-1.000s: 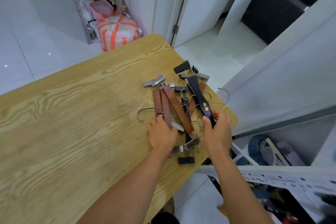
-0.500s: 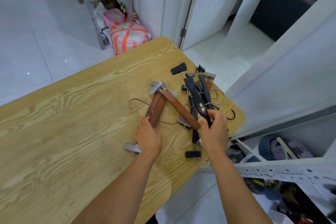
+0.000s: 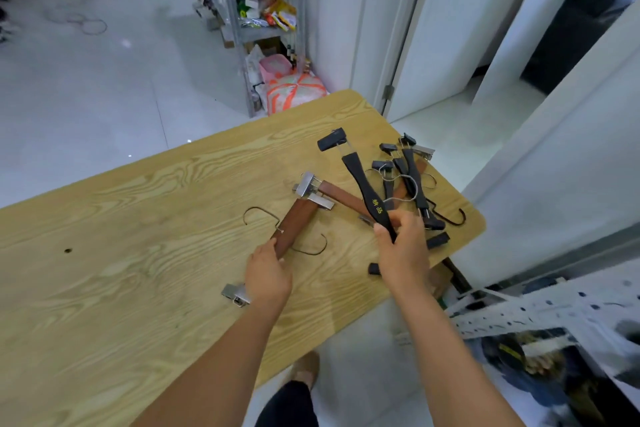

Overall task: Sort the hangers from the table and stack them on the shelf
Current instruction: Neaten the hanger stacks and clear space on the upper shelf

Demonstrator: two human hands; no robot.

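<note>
Brown wooden clip hangers (image 3: 296,220) with metal clips lie on the wooden table (image 3: 138,253). My left hand (image 3: 268,276) grips their near end. A black clip hanger (image 3: 363,189) with yellow lettering is raised off the pile, and my right hand (image 3: 401,246) holds its lower end. Another brown hanger (image 3: 341,197) lies between the two. More black hangers (image 3: 412,184) with wire hooks are tangled near the table's right corner.
A white perforated metal shelf (image 3: 540,308) stands at the lower right, beside the table's near right corner, with clutter under it. A metal rack (image 3: 256,21) and an orange-and-white bag (image 3: 294,92) stand beyond the table. White walls and a doorway are on the right.
My left hand has pulled the brown hangers left, away from the pile. My right hand has lifted the black lettered hanger up from the other black ones.
</note>
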